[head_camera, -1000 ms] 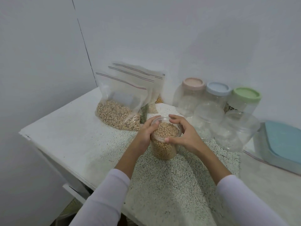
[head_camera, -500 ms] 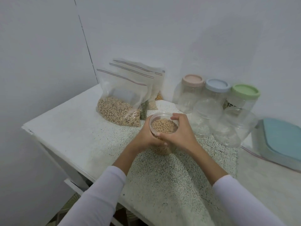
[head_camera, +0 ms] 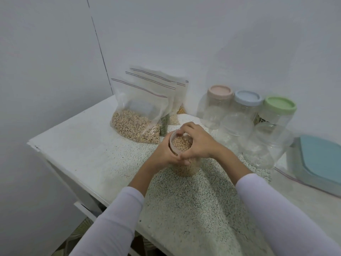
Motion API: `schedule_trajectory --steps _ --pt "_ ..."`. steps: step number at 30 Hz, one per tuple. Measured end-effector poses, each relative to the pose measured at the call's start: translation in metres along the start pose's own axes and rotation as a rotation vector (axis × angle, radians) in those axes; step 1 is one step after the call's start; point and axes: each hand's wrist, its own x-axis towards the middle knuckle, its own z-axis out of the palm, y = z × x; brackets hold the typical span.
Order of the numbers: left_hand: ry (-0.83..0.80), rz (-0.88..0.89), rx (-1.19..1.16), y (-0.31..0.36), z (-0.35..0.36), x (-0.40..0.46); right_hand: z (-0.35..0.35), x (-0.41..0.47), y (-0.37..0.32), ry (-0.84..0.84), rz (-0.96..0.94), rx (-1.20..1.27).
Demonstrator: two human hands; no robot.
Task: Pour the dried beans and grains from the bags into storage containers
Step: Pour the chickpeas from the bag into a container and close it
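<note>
A clear jar of pale round beans stands on the speckled table, tilted a little towards me. My left hand grips its left side near the rim. My right hand curls over the mouth from the right, fingers on the rim. A zip bag with tan beans stands behind at the left, with more bags of grains behind it. Empty clear jars and jars with pink, blue and green lids stand at the back right.
A container with a blue lid lies at the right edge, with a flat empty zip bag in front of it. White walls close in behind and to the left. The table's left edge drops off near the wall.
Both hands have slid round the bean jar, the right one now over its mouth and rim. The jar has tipped slightly towards me.
</note>
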Motion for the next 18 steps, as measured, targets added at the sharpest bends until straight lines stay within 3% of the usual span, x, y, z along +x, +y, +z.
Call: schedule_trajectory --steps 4,6,11,14,15,18 --pt "0.089 0.031 0.022 -0.001 0.008 -0.001 0.029 -0.003 -0.023 0.313 0.275 -0.192" --pt "0.141 0.042 0.053 0.002 0.014 -0.001 0.043 -0.004 -0.042 0.360 0.453 -0.299" --pt "0.058 0.022 0.034 0.001 0.012 -0.007 0.000 0.000 -0.042 0.151 0.397 -0.401" --pt "0.069 -0.002 0.032 0.002 0.011 -0.010 -0.035 -0.001 -0.024 0.216 0.356 -0.342" --pt "0.069 -0.003 0.025 0.005 0.012 -0.011 -0.035 -0.003 -0.017 0.200 0.306 -0.250" --pt "0.063 -0.011 0.004 0.006 0.012 -0.011 -0.026 -0.012 -0.006 -0.099 0.132 0.176"
